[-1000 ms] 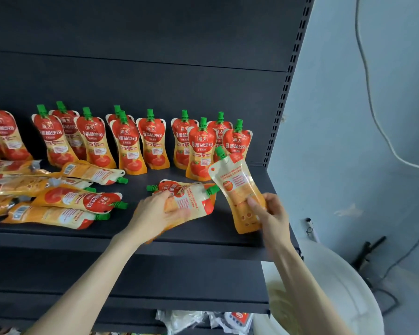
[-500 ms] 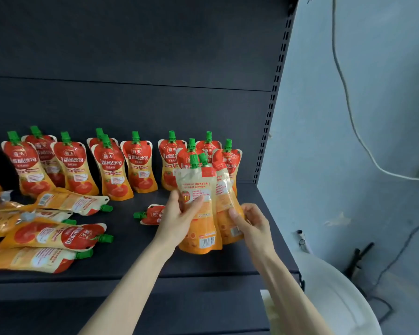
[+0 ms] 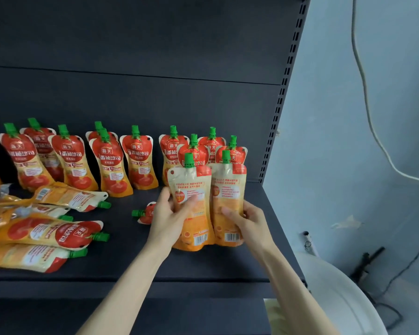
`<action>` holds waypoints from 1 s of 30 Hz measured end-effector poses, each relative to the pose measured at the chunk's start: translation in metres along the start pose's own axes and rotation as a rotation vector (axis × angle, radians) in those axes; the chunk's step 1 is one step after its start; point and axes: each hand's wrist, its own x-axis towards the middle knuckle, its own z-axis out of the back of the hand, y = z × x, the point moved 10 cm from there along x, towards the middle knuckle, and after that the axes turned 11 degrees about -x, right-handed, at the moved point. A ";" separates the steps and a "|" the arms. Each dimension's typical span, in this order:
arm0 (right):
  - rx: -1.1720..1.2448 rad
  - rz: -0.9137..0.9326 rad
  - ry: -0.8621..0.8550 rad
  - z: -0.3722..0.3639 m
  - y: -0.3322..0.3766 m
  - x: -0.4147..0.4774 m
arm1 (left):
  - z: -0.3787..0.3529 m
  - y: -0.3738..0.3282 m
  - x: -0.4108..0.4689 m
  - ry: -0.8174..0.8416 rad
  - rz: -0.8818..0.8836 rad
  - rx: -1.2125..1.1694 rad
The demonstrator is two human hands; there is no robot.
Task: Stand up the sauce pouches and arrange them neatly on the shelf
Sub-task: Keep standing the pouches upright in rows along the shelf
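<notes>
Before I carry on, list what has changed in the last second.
The left hand lifted the left pouch from lying flat to upright; the right hand swung the right pouch from tilted to upright beside it. Both hands grip their pouches. The flat pouch behind the left hand, the standing row and the lying pile stayed put.

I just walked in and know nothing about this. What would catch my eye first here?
At the centre, the left hand grips an upright orange plastic sauce pouch with a green cap, and the right hand grips a matching second pouch beside it. Behind them a row of standing red-and-orange pouches lines the back of the dark metal shelf, while more pouches lie flat at its front left.
</notes>
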 end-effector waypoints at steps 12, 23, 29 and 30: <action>-0.267 0.087 -0.328 0.022 -0.012 -0.002 | 0.032 -0.006 -0.004 -0.119 -0.189 0.252; -0.124 0.233 -0.186 0.024 0.077 0.013 | -0.006 -0.077 0.016 0.291 -0.203 0.191; -0.252 0.256 -0.168 0.028 0.088 0.019 | -0.006 -0.088 0.019 0.298 -0.175 0.226; -0.223 0.267 -0.171 0.029 0.090 0.018 | -0.005 -0.090 0.019 0.276 -0.193 0.235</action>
